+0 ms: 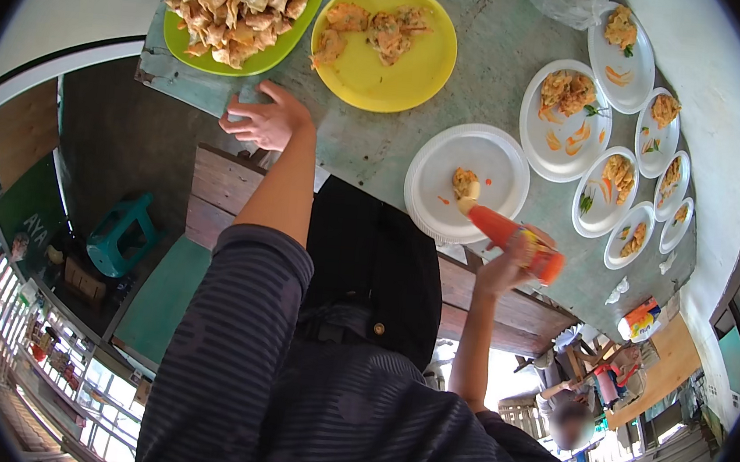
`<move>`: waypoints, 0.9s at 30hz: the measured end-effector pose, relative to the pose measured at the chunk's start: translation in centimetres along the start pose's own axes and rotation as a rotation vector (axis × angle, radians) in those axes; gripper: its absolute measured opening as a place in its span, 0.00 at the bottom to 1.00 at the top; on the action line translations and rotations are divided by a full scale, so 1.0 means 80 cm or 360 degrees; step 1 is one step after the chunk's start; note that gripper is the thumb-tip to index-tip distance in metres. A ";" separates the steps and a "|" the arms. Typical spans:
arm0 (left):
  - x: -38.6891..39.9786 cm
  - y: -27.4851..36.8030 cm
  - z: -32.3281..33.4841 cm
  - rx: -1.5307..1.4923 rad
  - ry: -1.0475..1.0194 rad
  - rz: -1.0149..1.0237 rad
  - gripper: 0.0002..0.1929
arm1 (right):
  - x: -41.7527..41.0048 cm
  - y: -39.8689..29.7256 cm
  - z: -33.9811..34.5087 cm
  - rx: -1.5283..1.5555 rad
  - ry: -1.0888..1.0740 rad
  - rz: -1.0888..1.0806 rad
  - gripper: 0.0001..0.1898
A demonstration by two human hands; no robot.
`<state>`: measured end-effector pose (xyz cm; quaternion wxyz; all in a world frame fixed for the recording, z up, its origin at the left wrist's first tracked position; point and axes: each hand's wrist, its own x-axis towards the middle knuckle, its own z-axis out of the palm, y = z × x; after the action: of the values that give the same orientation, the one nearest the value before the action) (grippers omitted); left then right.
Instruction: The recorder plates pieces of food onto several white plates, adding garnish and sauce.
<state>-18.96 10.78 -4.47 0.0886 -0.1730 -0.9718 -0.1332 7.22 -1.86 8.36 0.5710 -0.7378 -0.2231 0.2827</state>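
Note:
My right hand (504,269) grips a red sauce bottle (499,228) with a pale nozzle, tilted down over a white plate (427,200). The nozzle tip overlaps a small piece of fried fritter (461,179) on that plate; from above I cannot tell if they touch. Small orange-red sauce spots lie beside the fritter. My left hand (268,116) rests at the table's near edge, fingers apart and bent, holding nothing. Just beyond it is a green tray (239,71) heaped with fried, folded snacks (241,5). A yellow plate (416,77) with several fritters (387,34) stands to its right.
Several white plates (557,165) with fritters, green leaves and some sauce streaks fill the table's (490,63) right side. A clear plastic bag (574,11) lies at the back; a tissue pack (641,319) is at the right end. Below are a wooden bench (495,308) and teal stool (120,235). Another person (551,385) is behind.

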 end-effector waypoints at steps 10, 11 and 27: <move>0.005 0.007 -0.006 -0.0033 -0.0069 -0.0091 0.21 | 0.026 -0.012 0.036 -0.0003 0.0002 -0.0593 0.15; 0.006 0.006 -0.005 -0.0033 -0.0071 -0.0092 0.21 | 0.021 -0.011 0.041 -0.0236 -0.0188 -0.0895 0.16; 0.005 0.005 -0.005 0.0013 -0.0110 -0.0123 0.22 | 0.029 0.030 0.075 -0.0431 -0.0318 -0.0480 0.17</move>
<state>-19.12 11.18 -3.86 0.0505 -0.1393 -0.9808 -0.1265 4.96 3.35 4.53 0.4776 -0.7343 -0.4221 0.2334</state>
